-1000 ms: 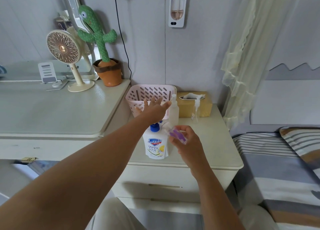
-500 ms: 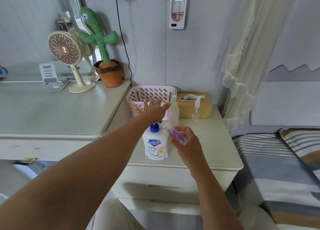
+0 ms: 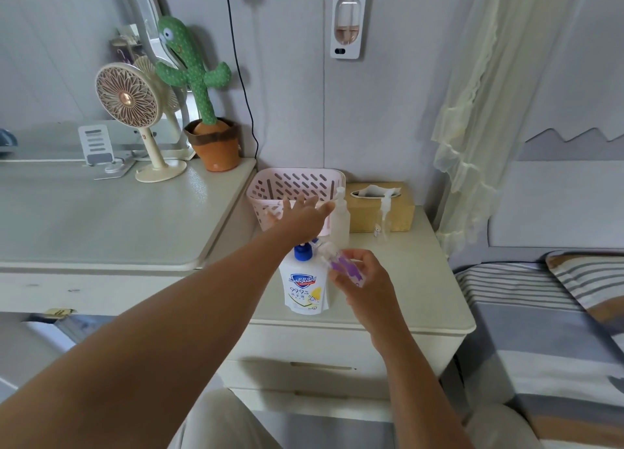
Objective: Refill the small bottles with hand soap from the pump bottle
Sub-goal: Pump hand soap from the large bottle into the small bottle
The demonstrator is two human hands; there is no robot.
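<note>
Because a pump wants a flat push from above, the left hand point(image 3: 300, 217) lies palm-down with its fingers straight and spread over the top of the pump bottle point(image 3: 305, 283). The pump head is hidden under the palm (only the blue collar shows), so I cannot tell whether it is pressed down at this instant. The right hand point(image 3: 359, 279) pinches the small purple-labelled bottle point(image 3: 342, 264) between curled fingers and thumb and holds it tilted. Its clear neck end leans in just beside the blue collar, I judge so that its mouth sits under the nozzle to catch the soap; where nozzle and mouth meet is too small to make out. The pump bottle stands upright on the low bench point(image 3: 422, 279), towards its front edge and within easy reach of both hands. Two more small bottles stand upright behind it, a frosted bottle point(image 3: 339, 220) just beside the left fingertips and a clear bottle point(image 3: 383, 224) in front of the tissue box point(image 3: 401, 212). The pink basket point(image 3: 293, 181) fills the back left corner. To the left the taller bench point(image 3: 101, 219) walls the space in, and the left forearm crosses over its corner. The open room lies to the right of the right hand, as far as the rounded edge beside the bed point(image 3: 540, 313). With the front edge so near its base, a skewed push could, I think, tip or slide the pump bottle forward.
</note>
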